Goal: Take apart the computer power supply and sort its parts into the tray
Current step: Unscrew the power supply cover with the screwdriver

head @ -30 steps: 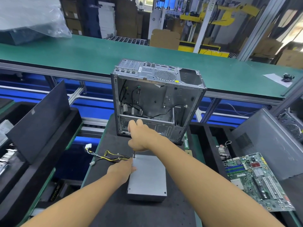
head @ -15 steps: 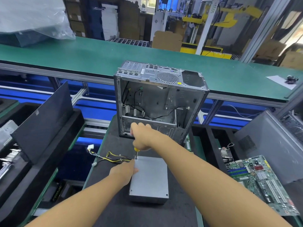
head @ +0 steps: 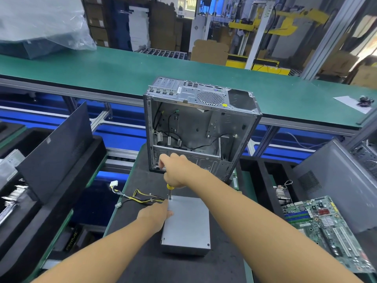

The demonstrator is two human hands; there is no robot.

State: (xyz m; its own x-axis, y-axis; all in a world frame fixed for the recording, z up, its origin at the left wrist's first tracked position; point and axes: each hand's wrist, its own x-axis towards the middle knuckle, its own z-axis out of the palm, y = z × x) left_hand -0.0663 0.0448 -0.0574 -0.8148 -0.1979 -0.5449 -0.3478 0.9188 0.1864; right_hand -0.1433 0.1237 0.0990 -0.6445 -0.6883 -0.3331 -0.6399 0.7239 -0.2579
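Left: a black flat panel (head: 55, 152) leans in a dark tray. On the dark desk (head: 138, 262), a yellow-and-black cable bundle (head: 138, 198) runs to the grey metal power supply box (head: 187, 223). The left hand (head: 155, 215) grasps the box's far-left edge. The right hand (head: 175, 172) is clenched round a yellow-handled screwdriver (head: 169, 190), its tip on the box's far-left corner. Behind stands an open silver computer case (head: 200, 127); a green motherboard (head: 326, 227) lies to the right.
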